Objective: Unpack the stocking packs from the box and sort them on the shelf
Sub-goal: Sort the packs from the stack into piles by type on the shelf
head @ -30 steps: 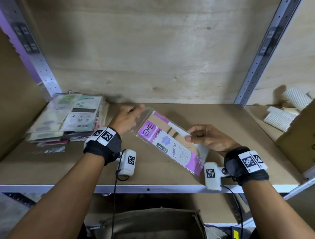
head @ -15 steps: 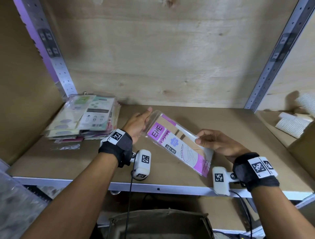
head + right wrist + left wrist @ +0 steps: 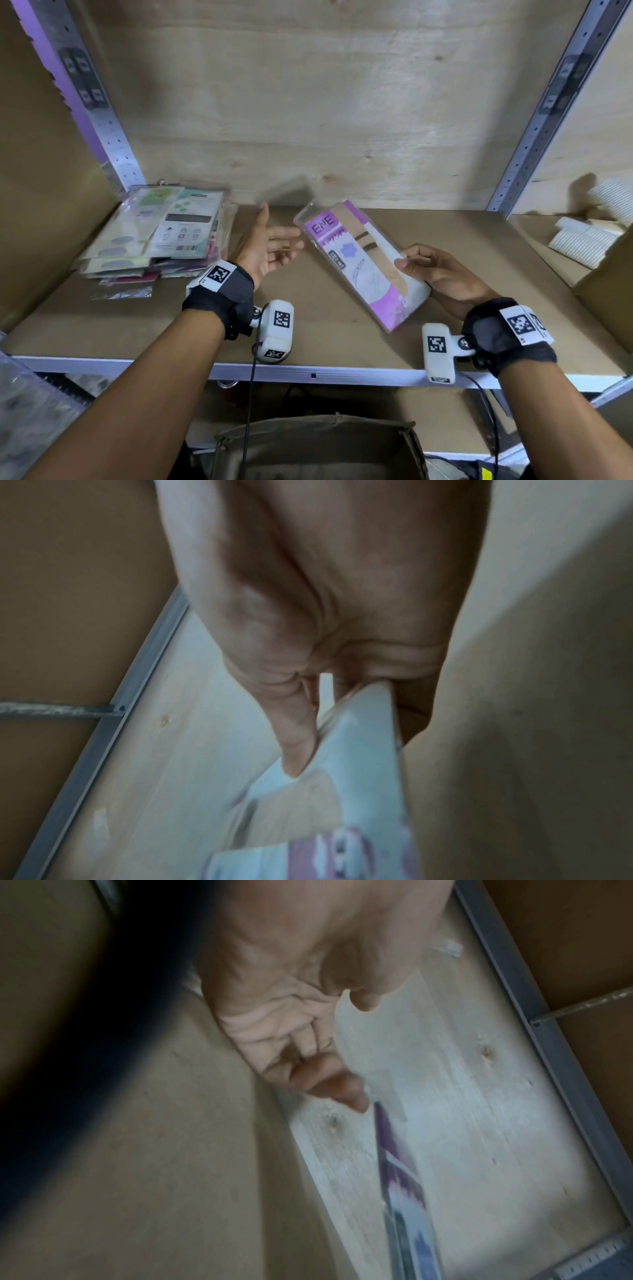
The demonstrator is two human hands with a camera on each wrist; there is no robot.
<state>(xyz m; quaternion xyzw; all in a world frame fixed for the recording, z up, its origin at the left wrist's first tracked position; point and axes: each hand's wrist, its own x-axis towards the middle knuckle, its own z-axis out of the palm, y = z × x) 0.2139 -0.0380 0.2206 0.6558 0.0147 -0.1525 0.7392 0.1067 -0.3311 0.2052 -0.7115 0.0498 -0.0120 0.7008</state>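
Pinching stocking pack [image 3: 359, 263] in right hand [image 3: 442, 274], left hand [image 3: 263, 246] just beside

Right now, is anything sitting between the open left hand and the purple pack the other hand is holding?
No. In the head view only bare brown shelf board shows between the left hand and the purple pack.

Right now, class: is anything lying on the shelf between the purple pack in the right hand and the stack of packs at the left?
Only the left hand, open and holding nothing, hovers between the purple pack, pinched by the right hand, and the stack of packs. The shelf board between them shows nothing else.
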